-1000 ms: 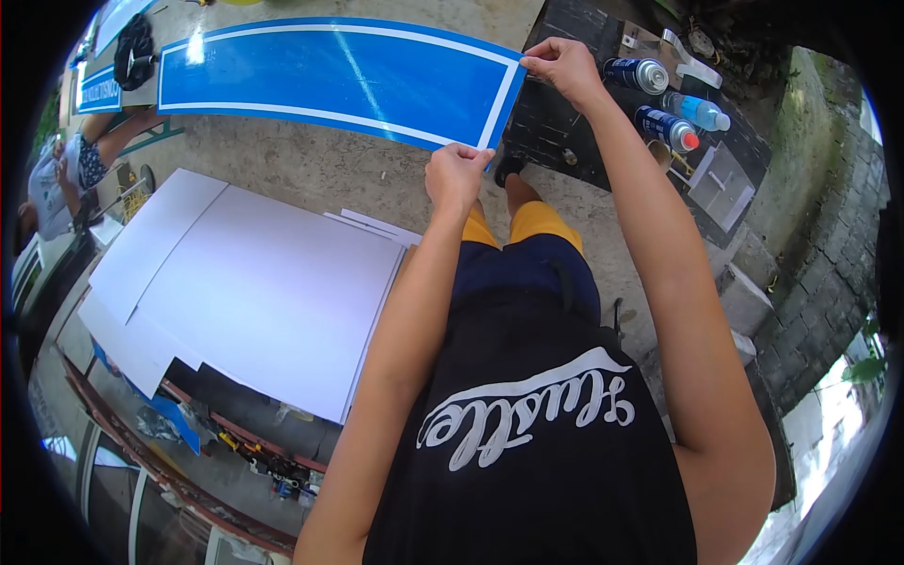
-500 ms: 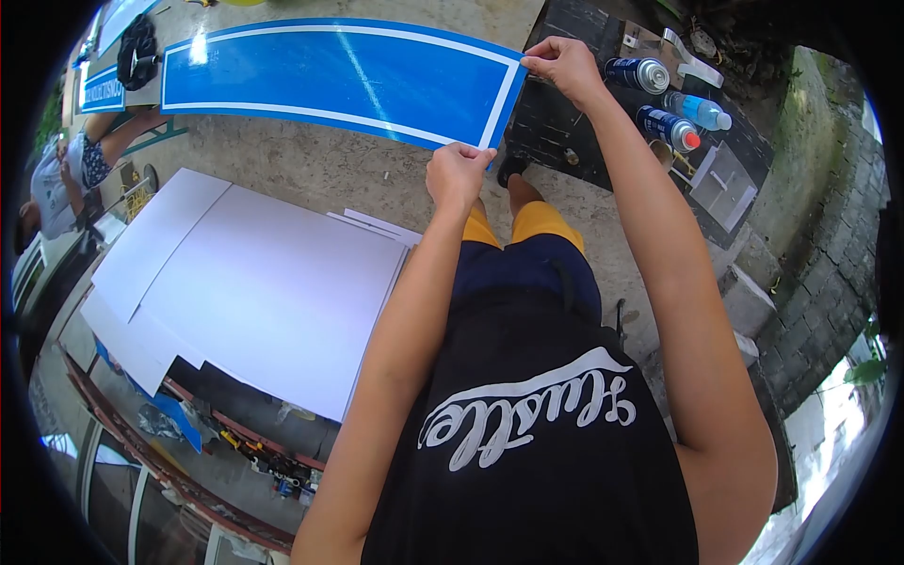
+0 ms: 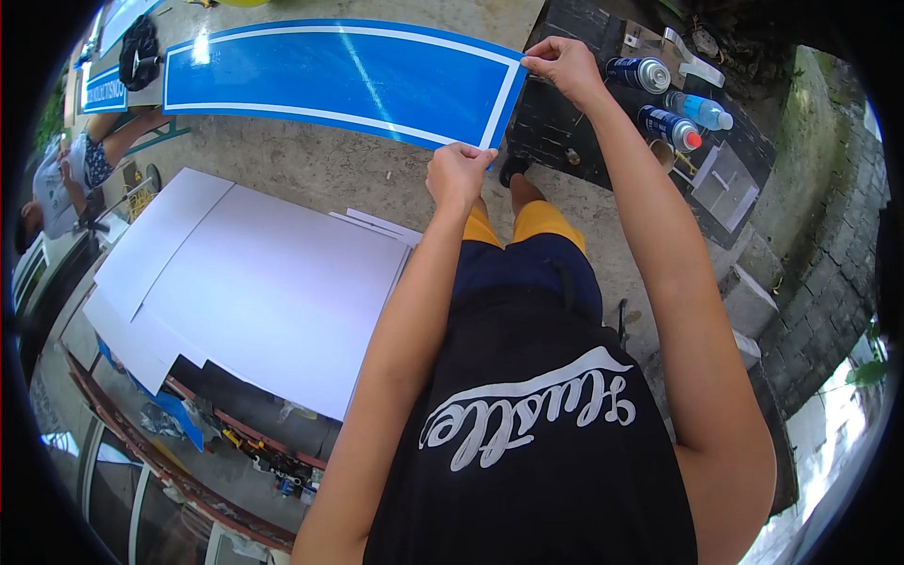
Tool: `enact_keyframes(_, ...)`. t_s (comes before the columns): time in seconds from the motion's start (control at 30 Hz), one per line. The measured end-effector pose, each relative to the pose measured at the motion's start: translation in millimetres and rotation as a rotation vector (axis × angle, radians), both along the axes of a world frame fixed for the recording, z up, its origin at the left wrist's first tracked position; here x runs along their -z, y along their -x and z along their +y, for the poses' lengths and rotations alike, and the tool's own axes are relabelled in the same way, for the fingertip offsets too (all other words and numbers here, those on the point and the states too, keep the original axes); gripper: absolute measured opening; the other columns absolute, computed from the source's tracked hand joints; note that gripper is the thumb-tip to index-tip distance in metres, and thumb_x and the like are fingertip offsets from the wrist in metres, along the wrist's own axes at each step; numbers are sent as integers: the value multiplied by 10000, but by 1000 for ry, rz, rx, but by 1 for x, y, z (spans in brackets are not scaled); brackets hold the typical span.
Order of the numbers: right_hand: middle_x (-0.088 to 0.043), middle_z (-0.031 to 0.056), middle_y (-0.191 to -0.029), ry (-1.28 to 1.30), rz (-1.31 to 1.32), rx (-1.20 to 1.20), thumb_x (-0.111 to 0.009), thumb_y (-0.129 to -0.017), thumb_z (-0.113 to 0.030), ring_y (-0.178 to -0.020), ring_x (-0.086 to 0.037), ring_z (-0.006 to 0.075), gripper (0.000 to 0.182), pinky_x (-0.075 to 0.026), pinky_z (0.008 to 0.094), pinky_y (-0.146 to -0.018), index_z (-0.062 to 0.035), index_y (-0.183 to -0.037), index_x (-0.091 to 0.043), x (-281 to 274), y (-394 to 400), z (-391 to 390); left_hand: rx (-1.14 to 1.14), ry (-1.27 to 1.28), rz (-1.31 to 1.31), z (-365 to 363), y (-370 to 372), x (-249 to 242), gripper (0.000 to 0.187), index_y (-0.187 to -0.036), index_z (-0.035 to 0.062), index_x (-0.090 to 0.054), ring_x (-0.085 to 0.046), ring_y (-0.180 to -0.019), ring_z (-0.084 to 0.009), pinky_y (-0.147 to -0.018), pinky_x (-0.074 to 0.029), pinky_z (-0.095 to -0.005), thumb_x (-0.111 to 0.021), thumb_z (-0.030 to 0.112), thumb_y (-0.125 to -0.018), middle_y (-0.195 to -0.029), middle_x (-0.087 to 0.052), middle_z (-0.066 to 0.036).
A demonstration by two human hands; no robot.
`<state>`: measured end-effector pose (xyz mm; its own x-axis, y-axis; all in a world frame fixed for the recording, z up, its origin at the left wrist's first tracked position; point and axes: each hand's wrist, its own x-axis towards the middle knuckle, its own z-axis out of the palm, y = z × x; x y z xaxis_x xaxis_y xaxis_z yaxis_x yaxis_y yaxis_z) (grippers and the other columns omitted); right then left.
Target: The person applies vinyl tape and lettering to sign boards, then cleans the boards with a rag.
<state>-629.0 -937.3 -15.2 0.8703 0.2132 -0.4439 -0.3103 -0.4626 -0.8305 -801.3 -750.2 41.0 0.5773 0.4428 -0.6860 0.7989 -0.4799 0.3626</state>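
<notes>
A long blue sign panel (image 3: 311, 80) with a white border line stretches across the top of the view. My left hand (image 3: 459, 172) pinches its near right corner between thumb and fingers. At the far right corner, my right hand (image 3: 563, 70) grips the edge the same way, fingers closed. Light glares in streaks off the glossy blue face, which shows no lettering inside the border.
White sheets (image 3: 273, 282) lie stacked on a table at left. Spray cans (image 3: 669, 127) and a water bottle (image 3: 702, 110) sit on a dark marbled board (image 3: 556, 122) at right. Another person (image 3: 71, 184) is at far left, near a lettered blue sign (image 3: 105, 92).
</notes>
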Motion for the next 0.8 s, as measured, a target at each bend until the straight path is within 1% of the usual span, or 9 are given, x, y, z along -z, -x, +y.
enact_keyframes(0.1,-779,83,-896,3,11,2,-837,-857,-154,-803,-734,145,205,-577,301,-753,-29,-1009,-779,-3,-1,0,-41,75,-29,4,1,3,307,-813,76,-795,-754,-791,-269,-773,-569,-398,-882,370,-797,-809,-777,-109)
enact_keyframes(0.2,-779,83,-892,12,-3,-11,-841,-855,-160,-796,-734,145,210,-577,301,-749,-32,-1010,-780,-3,-1,0,-100,173,-67,5,3,0,292,-856,36,-806,-733,-734,-206,-724,-561,-354,-879,316,-811,-792,-771,-103)
enact_keyframes(0.3,-778,83,-887,22,-11,-21,-846,-851,-170,-790,-732,146,219,-575,301,-747,-35,-1010,-780,1,-2,-1,-194,290,-108,3,2,-5,290,-905,-44,-781,-626,-727,-88,-664,-498,-262,-876,226,-853,-810,-740,-56)
enact_keyframes(0.4,-777,81,-884,22,-11,-18,-852,-846,-179,-785,-729,146,226,-573,301,-746,-37,-1008,-781,4,-1,-1,-240,383,-149,2,4,-6,296,-932,-62,-774,-609,-744,-81,-679,-487,-249,-864,214,-874,-835,-734,-50)
enact_keyframes(0.5,-777,80,-884,13,-7,-14,-855,-845,-182,-784,-728,147,228,-572,302,-744,-38,-1006,-782,4,-2,-2,-232,397,-188,1,9,-14,259,-924,-49,-793,-652,-694,-109,-648,-516,-278,-856,193,-856,-784,-755,-81)
enact_keyframes(0.6,-777,81,-885,9,-9,-12,-854,-846,-179,-789,-728,148,228,-572,304,-742,-36,-1007,-780,5,-2,-1,-264,412,-182,2,8,-22,270,-914,-59,-785,-620,-684,-95,-633,-496,-272,-858,195,-861,-774,-736,-63)
enact_keyframes(0.8,-776,83,-889,17,-2,-15,-851,-850,-168,-786,-728,147,224,-572,300,-742,-30,-1010,-777,-1,-2,1,-292,469,-179,8,10,-10,275,-878,-59,-771,-561,-667,-82,-614,-458,-269,-859,201,-869,-750,-692,-25)
